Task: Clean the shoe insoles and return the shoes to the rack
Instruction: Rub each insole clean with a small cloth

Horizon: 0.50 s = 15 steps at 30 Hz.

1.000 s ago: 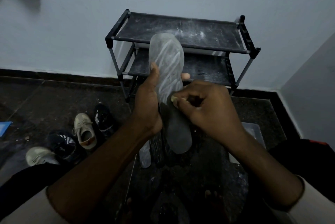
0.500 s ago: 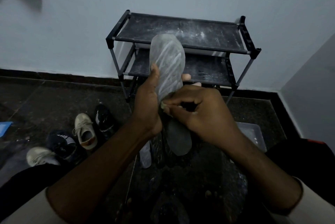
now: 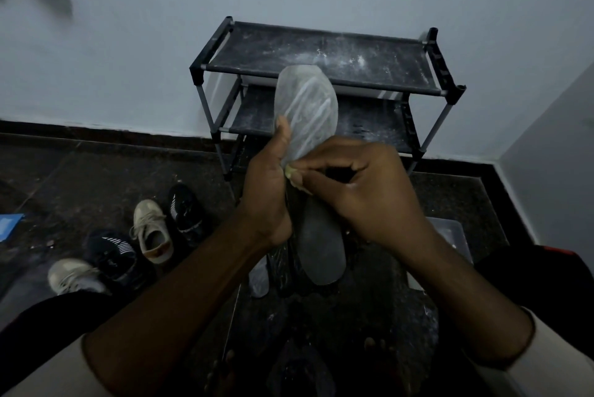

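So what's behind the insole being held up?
The black shoe rack against the wall, its two shelves dusted white. The insole covers the middle of the lower shelf, so anything there is hidden.

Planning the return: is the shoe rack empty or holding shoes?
Empty where visible: the shoe rack has only white dust on both shelves; the shoes stand on the floor.

- Four shoes (image 3: 151, 232) are crowding the floor (image 3: 80, 178) at left.
- An upheld insole (image 3: 305, 104) is blocking the straight path to the rack (image 3: 369, 56).
- Open floor is stretching left of the rack.
- A clear box (image 3: 450, 232) is sitting at right.
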{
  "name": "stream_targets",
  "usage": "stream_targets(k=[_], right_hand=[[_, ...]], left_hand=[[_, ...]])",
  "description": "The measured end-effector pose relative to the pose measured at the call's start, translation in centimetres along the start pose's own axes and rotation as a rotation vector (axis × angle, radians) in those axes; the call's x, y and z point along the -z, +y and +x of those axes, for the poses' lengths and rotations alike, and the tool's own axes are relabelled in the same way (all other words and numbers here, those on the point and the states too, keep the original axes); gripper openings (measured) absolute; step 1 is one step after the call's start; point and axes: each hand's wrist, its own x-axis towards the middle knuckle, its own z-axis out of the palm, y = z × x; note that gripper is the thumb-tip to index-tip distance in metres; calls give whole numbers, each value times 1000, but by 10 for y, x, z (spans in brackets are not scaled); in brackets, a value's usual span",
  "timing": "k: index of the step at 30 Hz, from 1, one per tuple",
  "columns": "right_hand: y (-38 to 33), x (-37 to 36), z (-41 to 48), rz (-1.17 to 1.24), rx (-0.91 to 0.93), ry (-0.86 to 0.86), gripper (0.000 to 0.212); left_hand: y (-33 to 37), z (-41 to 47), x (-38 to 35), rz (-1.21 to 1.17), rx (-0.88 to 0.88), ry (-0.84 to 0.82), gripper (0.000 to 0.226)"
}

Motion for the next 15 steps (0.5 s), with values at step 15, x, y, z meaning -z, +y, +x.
stream_targets(k=[15], right_hand=[[-3, 6, -4, -76, 44, -260, 12]], left_hand=[[4, 0, 0, -38, -2, -27, 65]])
